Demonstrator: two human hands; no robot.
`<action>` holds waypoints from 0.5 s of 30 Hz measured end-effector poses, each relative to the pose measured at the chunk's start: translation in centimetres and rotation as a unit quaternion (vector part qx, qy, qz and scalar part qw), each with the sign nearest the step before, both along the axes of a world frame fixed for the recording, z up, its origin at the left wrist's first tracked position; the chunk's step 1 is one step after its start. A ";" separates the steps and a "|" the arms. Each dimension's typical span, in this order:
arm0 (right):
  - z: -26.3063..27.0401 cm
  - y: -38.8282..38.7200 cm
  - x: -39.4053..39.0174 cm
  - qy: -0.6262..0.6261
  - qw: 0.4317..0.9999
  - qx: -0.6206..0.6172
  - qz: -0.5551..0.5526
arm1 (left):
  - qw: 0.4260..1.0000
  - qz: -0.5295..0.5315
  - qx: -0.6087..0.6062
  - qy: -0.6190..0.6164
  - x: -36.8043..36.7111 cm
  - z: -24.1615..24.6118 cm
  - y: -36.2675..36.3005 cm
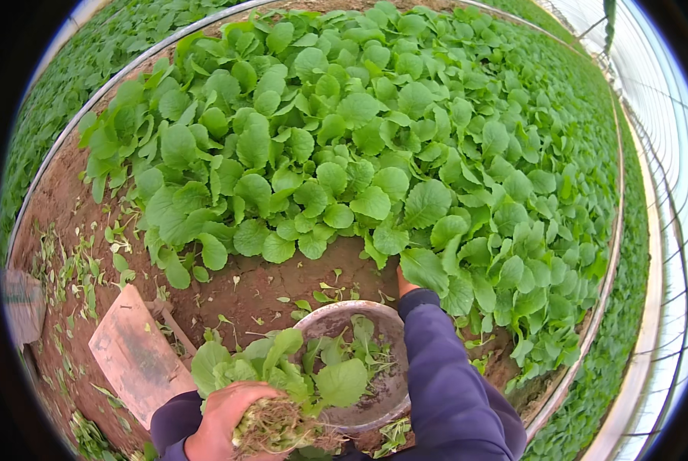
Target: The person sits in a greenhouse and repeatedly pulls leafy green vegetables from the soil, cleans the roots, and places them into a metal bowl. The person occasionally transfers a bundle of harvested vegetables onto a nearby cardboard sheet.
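My left hand [228,412] grips a bunch of uprooted leafy greens [280,423], its tangled roots toward me and the leaves pointing away. Beyond and to the right of that bunch sits a round, worn basin [344,308] with some loose green leaves [361,351] inside. My right arm reaches past the basin's right side to the near edge of the growing greens [321,150]. Only a little of my right hand [405,283] shows at the wrist; leaves cover its fingers, so what they touch is hidden.
A low seat with a worn flat board [142,354] stands on the bare soil [252,282] at left. Leaf scraps [79,259] lie scattered there. A pale hose [90,106] curves around the bed. Plastic greenhouse sheeting [661,115] rises at far right.
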State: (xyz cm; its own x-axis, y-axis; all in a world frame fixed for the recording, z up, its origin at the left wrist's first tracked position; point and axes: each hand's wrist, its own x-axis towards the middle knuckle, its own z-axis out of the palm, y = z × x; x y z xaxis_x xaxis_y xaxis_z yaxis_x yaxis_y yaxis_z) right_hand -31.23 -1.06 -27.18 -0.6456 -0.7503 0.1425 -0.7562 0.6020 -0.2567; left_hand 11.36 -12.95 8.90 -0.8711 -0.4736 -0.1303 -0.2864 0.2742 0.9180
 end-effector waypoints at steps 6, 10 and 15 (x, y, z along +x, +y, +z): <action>-2.3 -0.8 -0.5 -0.054 0.991 0.110 -0.057 | 0.997 0.037 0.062 -0.036 0.4 0.1 0.4; -2.6 0.2 -0.5 -0.059 0.979 0.183 -0.071 | 0.999 0.024 0.040 -0.020 0.2 -0.7 0.3; -2.8 0.8 0.2 -0.077 0.966 0.236 -0.074 | 1.000 0.004 -0.009 -0.026 -0.8 0.1 0.2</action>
